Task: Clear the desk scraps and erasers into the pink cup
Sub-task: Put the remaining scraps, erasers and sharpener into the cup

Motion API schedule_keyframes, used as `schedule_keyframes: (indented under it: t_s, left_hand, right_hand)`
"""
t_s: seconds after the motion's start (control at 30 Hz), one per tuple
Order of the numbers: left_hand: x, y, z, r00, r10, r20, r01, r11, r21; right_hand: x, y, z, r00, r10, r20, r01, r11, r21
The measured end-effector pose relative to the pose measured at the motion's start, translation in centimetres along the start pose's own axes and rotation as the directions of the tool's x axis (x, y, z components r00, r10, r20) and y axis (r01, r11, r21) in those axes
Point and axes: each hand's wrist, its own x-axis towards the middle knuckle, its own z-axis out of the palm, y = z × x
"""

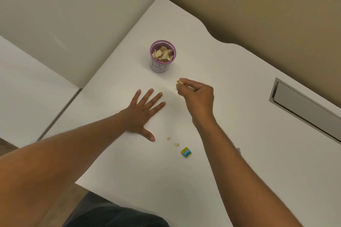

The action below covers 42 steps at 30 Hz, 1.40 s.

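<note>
The pink cup stands upright on the white desk, filled with several pale paper scraps. My right hand hovers just right of and in front of the cup, its fingers pinched on a small paper scrap. Flat on the desk, fingers spread, lies my left hand, holding nothing. Two tiny scraps rest near my left thumb. A small yellow and blue eraser lies beside them, between my forearms.
A grey metal cable hatch is set into the desk at the right. Partition walls rise behind and to the left. The desk's front edge runs diagonally at lower left, above my dark trouser leg.
</note>
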Motion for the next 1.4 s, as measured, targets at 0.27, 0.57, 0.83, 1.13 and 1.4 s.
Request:
schedule_keyframes:
  t_s: [0.27,0.57,0.83,1.13,1.4]
  left_hand:
    - [0.0,-0.1,0.3,1.0,-0.001,-0.007,0.001,1.0,0.003]
    - [0.0,-0.2,1.0,0.999,-0.003,-0.045,0.003,1.0,-0.013]
    - [-0.1,0.0,0.7,0.999,0.004,-0.037,-0.004,1.0,0.008]
    - [-0.2,0.1,0.2,1.0,0.0,-0.009,0.0,1.0,0.02]
    - [-0.1,0.3,0.3,1.0,-0.011,-0.025,0.012,0.999,0.042]
  right_hand:
    - [9.7,-8.2,6.6,0.9,-0.307,0.31,0.435,0.699,-0.568]
    - [12.8,-6.9,10.1,0.823,-0.136,0.552,0.568,0.196,-0.799]
    - [11.9,-9.6,9.9,0.847,-0.072,0.526,0.529,0.202,-0.824]
    - [10.5,-12.1,5.5,0.854,-0.198,0.482,0.511,0.499,-0.7]
    - [3.0,-1.9,-3.9,0.926,-0.057,0.374,0.315,0.666,-0.677]
